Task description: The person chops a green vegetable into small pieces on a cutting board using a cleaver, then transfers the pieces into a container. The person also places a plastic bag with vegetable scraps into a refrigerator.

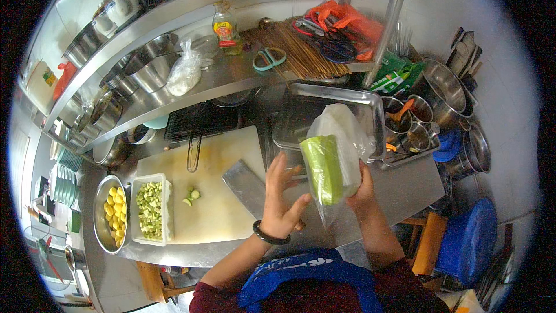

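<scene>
My right hand [362, 189] grips a clear plastic bag [343, 126] from its right side. Through the film shows a thick, pale-green piece of vegetable [322, 169]. Left of the bag, my left hand [282, 200] is empty with fingers spread, apart from the bag as far as I can tell. Behind it a broad cleaver blade [243, 182] lies across the right side of a white cutting board [217, 208]; its handle end is hidden. Some green vegetable ends [191, 195] rest on the board. A white plastic container [167, 222] holds diced green vegetable [149, 208].
A steel bowl [99, 222] of peeled yellow potatoes [115, 213] stands at far left. Behind the bag lies a rectangular steel tray [378, 113]. An overhead steel shelf [226, 83] holds scissors [269, 59], wooden skewers [304, 52] and a bottle [226, 30]. Seasoning pots [421, 109] stand right.
</scene>
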Demonstrator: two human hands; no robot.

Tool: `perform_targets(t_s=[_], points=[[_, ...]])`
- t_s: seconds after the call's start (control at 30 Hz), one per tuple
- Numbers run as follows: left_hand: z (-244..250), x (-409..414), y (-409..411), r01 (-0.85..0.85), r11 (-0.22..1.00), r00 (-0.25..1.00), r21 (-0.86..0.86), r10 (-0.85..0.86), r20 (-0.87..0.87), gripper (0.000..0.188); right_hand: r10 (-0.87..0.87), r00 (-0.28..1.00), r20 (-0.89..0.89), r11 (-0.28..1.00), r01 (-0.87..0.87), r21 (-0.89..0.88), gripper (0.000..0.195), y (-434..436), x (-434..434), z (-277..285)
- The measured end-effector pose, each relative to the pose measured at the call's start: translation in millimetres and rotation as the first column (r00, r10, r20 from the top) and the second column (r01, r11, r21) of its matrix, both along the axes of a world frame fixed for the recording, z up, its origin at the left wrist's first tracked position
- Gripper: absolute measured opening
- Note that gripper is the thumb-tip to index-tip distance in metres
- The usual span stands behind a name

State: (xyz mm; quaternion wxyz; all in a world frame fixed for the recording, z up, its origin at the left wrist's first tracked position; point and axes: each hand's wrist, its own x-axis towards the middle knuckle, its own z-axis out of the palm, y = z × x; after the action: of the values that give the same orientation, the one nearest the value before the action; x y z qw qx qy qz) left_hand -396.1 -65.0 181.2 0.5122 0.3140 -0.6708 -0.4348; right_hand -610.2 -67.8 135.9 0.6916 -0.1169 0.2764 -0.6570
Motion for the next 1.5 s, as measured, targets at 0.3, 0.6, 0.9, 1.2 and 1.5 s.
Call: perform_targets(t_s=[0.3,0.6,0.9,1.2,1.5], points=[[-89,77,79,-0.087,0.767,0.975,0.635,0.195,-0.102,0.043,0.204,0.942,-0.268,0.979,-0.199,0.044,0.055,45,23,-10],[-90,137,166,0.223,0.678,0.783,0.701,0.304,-0.543,0.098,0.774,0.617,-0.144,0.63,-0.725,0.276,0.056,98,144,-52],[-84,315,279,0.126,0.715,0.47,0.688,0.567,-0.676,0.083,0.502,-0.152,-0.851,0.191,-0.94,0.281,0.077,143,341,-38],[-95,399,382,-0.256,0.648,0.129,0.717,0.758,-0.639,0.092,0.498,0.123,-0.859,0.374,-0.924,0.085,0.054,109,448,-89],[-83,384,441,-0.531,0.459,-0.011,0.712,0.837,-0.547,0.095,-0.155,-0.601,-0.784,0.76,-0.579,0.294,0.066,-74,486,-118]])
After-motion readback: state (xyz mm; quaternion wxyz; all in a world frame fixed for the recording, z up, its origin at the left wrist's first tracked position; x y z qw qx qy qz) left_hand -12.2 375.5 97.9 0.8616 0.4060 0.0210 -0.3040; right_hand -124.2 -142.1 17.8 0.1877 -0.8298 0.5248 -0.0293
